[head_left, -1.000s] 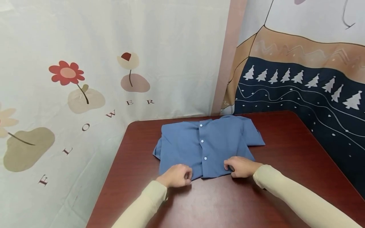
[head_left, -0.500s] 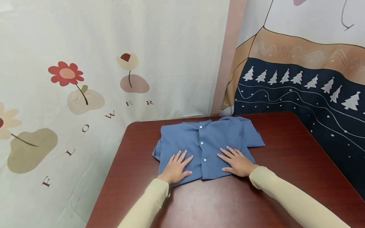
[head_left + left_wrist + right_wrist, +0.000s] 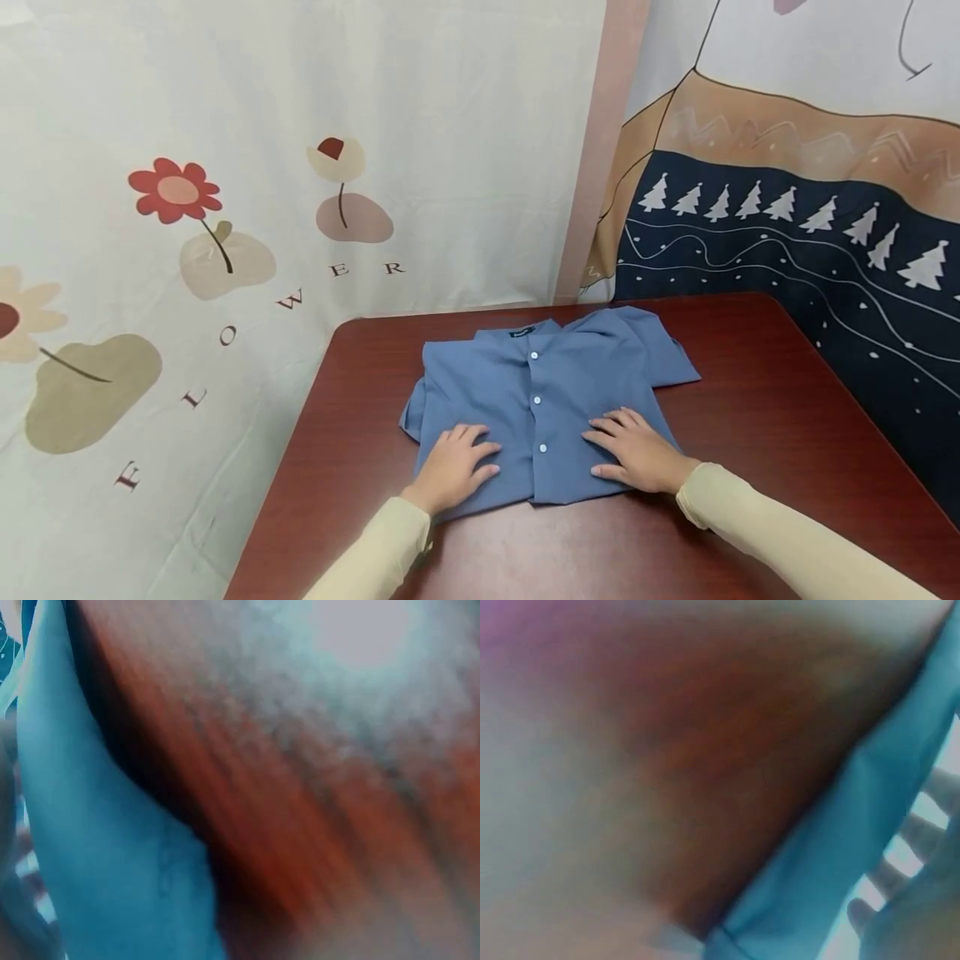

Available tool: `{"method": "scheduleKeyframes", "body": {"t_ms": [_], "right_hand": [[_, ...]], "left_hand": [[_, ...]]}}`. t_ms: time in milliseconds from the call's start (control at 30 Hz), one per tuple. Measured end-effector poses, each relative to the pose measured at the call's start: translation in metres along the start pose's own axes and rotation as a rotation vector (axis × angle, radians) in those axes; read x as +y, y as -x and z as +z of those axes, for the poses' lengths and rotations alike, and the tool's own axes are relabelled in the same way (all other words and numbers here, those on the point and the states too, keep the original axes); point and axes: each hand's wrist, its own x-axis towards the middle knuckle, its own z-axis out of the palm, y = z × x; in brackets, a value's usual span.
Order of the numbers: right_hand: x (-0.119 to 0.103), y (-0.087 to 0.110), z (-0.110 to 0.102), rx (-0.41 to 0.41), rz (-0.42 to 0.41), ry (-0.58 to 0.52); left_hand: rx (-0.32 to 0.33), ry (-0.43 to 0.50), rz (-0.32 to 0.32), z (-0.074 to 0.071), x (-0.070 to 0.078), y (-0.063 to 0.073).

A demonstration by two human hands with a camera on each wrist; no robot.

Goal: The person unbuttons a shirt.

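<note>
Lying under each grip [image 3: 452,467] [image 3: 643,452], seemingly touching: shirt [image 3: 483,385]

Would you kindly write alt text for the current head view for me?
A person's left hand and right hand rest on a blue button-front shirt lying on a reddish-brown table. Behind the table, printed wall hangings show flowers and white trees.

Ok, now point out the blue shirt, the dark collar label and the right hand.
Blue shirt [image 3: 561,410]: head view, on its front cloth.
Dark collar label [image 3: 522,332]: head view, on its middle.
Right hand [image 3: 643,454]: head view, on its back.
</note>
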Motion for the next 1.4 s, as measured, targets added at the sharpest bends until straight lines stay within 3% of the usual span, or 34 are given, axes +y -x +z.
{"method": "scheduleKeyframes", "body": {"t_ms": [100,233,333,467,567,667,767,867,1000,1233,1400], "right_hand": [[0.001,-0.008,0.0,0.014,0.036,0.034],[0.007,-0.015,0.007,-0.058,0.095,0.016],[0.015,-0.024,0.01,-0.091,0.126,-0.024],[0.024,-0.045,0.009,-0.092,0.168,-0.04],[0.027,-0.058,0.009,-0.092,0.189,-0.027],[0.026,-0.062,0.009,-0.099,0.181,-0.024],[0.024,-0.059,0.007,-0.12,0.164,-0.026],[0.022,-0.053,0.005,-0.141,0.156,-0.034],[0.019,-0.046,0.0,-0.151,0.147,-0.052],[0.008,-0.024,-0.01,-0.086,0.074,-0.035],[0.0,-0.011,-0.014,-0.034,0.023,-0.05]], "left_hand": [[0.014,-0.039,-0.066,-0.001,0.0,-0.001],[-0.084,-0.052,-0.11,0.002,-0.003,-0.002],[-0.114,-0.029,-0.112,0.006,-0.014,-0.008],[-0.071,-0.075,-0.119,0.01,-0.034,-0.023],[-0.008,-0.146,-0.085,0.008,-0.04,-0.035],[0.024,-0.169,0.015,0.005,-0.035,-0.039],[-0.006,-0.118,0.086,0.002,-0.026,-0.036],[-0.031,-0.059,0.087,0.0,-0.018,-0.03],[-0.012,0.006,0.101,-0.007,-0.011,-0.024],[-0.087,0.18,0.122,-0.021,0.006,-0.014],[-0.107,0.217,0.143,-0.024,0.013,-0.011]]}}
